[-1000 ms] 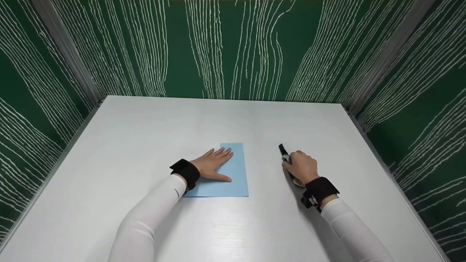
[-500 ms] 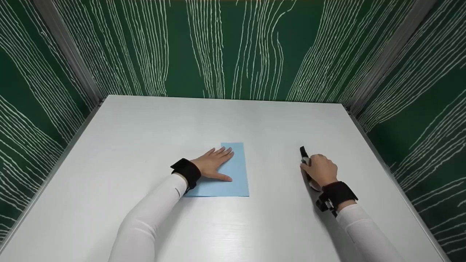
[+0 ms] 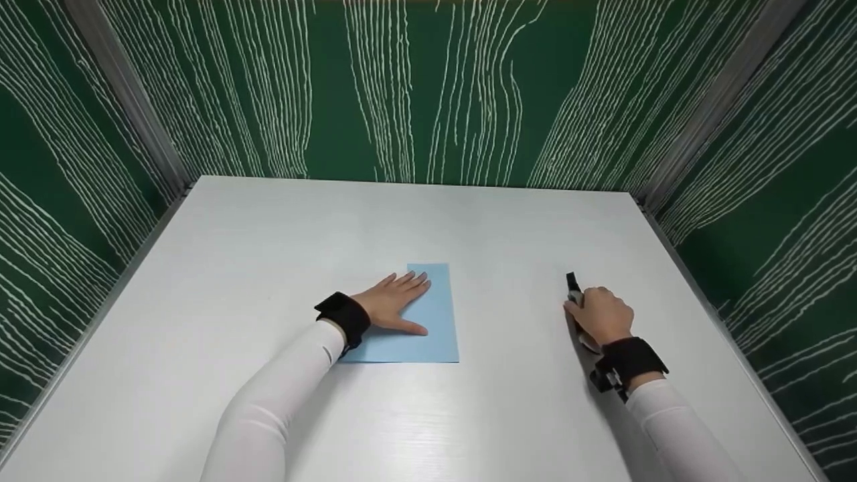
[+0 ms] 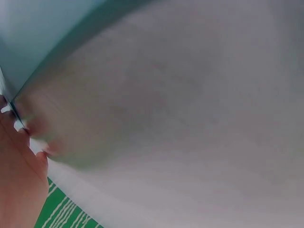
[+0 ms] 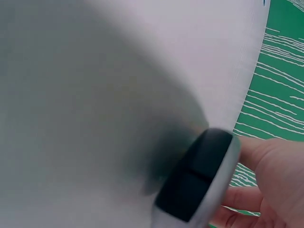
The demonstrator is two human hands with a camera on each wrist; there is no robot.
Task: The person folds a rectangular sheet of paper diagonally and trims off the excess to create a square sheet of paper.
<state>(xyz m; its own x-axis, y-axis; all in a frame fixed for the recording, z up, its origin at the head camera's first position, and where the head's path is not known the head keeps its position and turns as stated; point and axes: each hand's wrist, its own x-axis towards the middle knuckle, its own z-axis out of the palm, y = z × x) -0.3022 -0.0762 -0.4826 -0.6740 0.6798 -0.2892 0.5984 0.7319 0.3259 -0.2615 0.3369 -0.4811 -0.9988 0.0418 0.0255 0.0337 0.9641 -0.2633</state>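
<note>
My left hand (image 3: 394,301) lies spread on a sheet of light blue paper (image 3: 438,314) on the white table, fingers apart and thumb toward the sheet's near right part. In the left wrist view, the paper (image 4: 42,33) fills the upper left corner, and fingers show at the left edge. Further right, my right hand (image 3: 604,316) grips a slim grey-and-black handheld tool (image 3: 573,286) from above. Its narrow black tip points away from me. The right wrist view shows the tool's rounded end (image 5: 197,173), a black inset within a grey rim; the hand hides much of its middle.
The white table (image 3: 321,221) stretches around both hands. Green walls (image 3: 562,47) with wavy white lines enclose its back and sides, with grey metal posts (image 3: 716,100) at the corners. Both wrists wear black bands (image 3: 633,361).
My right hand has moved to the right and slightly toward me with the tool, away from the blue paper. The left hand and the paper have stayed in place.
</note>
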